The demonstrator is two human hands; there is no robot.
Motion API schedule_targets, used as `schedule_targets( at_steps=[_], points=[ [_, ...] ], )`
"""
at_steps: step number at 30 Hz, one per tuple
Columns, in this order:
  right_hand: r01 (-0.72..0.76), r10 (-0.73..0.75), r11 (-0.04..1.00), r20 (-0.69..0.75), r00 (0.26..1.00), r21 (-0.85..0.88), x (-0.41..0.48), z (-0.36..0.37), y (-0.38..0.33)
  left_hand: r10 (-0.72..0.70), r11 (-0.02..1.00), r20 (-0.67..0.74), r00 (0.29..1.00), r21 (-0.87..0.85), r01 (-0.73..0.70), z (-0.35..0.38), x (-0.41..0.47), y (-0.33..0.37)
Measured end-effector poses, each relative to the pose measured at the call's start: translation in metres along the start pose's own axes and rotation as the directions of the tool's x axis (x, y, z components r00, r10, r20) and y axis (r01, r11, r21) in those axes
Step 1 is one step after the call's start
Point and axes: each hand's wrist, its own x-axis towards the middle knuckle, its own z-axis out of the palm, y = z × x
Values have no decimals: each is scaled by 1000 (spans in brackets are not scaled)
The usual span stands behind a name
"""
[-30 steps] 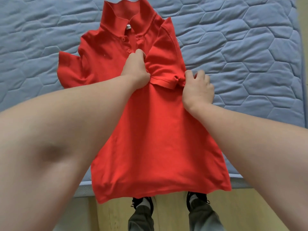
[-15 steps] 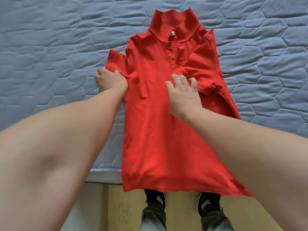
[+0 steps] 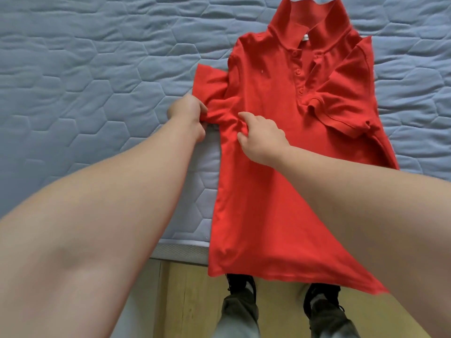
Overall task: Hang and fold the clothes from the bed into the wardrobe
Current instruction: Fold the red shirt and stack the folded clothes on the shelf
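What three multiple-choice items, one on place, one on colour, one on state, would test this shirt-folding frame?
1. Where is the hem of the red polo shirt?
A. Hanging past the mattress edge, over the wooden floor
B. Bunched at the collar
C. Under a pillow

2. What colour is the mattress cover?
A. White
B. Blue-grey
C. Green

3. How does the sleeve on the person's right lie?
A. Spread out sideways
B. Rolled up
C. Folded in over the chest

Answers:
1 A, the hem drapes off the edge with floorboards showing below it.
2 B, the quilted surface is blue-grey all round the shirt.
3 C, its cuff lies beside the buttons, while the left hand and right hand grip fabric at the other side.
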Motion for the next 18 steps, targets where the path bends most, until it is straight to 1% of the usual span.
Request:
schedule_targets(
  at_steps=[1, 3, 5, 7, 9, 12, 13, 15, 17, 18],
  points=[
    [-23, 24, 999, -14, 1000, 26, 2, -1, -4, 7, 1000, -47, 999, 19, -6, -4, 0, -1],
    [-30, 32, 998, -35, 999, 55, 5, -1, -10, 28, 993, -134, 991, 113, -13, -13, -3, -1],
    [4, -2, 999, -41, 999, 39, 7, -2, -13, 20, 984, -130, 991, 179, 4, -17, -4, 2],
    [15, -14, 999, -28, 1000, 39, 10, -3, -14, -39, 966, -31, 999, 256, 45, -15, -8, 7],
    [-2, 2, 999, -9, 1000, 40, 15, -4, -15, -102, 927, 86, 991, 369, 63, -12, -16, 14],
    [11, -11, 1000, 6, 1000, -15, 18, -3, -14, -161, 913, 300, 940, 406, 27, -6, -12, 21],
    [17, -17, 999, 2, 1000, -28, 18, -3, -13, -158, 906, 325, 932, 423, 6, -2, -7, 22],
    [21, -21, 999, -12, 1000, -37, 19, -2, -12, -96, 867, 275, 957, 495, -55, 2, 3, 23],
    [15, -16, 999, -21, 1000, -39, 19, -2, -11, 65, 852, 175, 982, 503, -146, 2, 18, 21],
    [7, -8, 999, -23, 1000, -42, 19, -1, -11, 167, 858, 121, 979, 472, -204, 2, 23, 21]
  ],
)
